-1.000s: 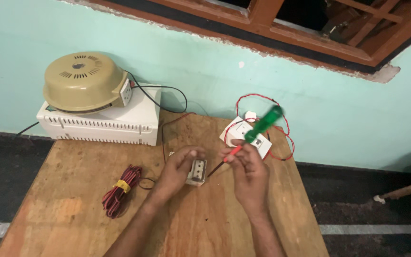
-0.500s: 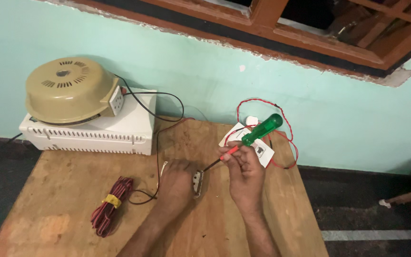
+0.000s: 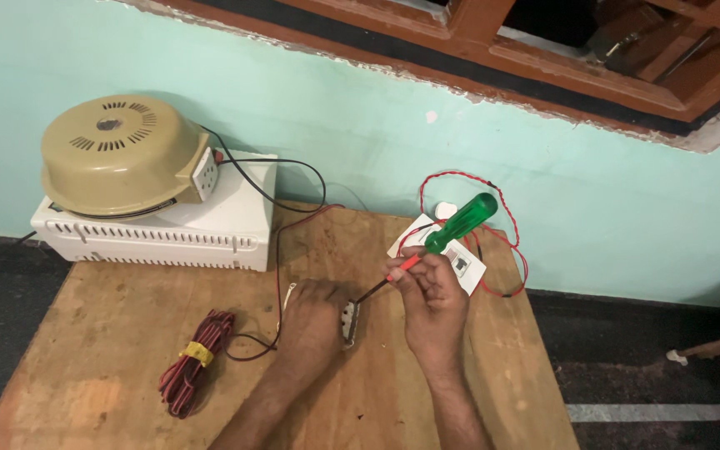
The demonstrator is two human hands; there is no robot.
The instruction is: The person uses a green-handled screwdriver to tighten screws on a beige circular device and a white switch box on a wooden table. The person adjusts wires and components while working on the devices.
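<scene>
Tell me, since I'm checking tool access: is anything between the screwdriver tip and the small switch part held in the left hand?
Nothing visible. The screwdriver in the right hand slants down with its tip at the switch part, which the left hand steadies on the wooden table.

Bare tabletop [image 3: 110, 333] is lying open left of the left hand's fingers [image 3: 314, 302], interrupted only by a bundled red cable [image 3: 193, 362] resting near the wrist. Beyond those fingers, a thin wire [image 3: 277, 250] is running toward the white box [image 3: 168, 221] blocking the far-left corner. Beyond the right hand's fingers [image 3: 427, 275], looping red wire [image 3: 506, 242] and a white card [image 3: 460, 254] are crowding the wall side.
</scene>
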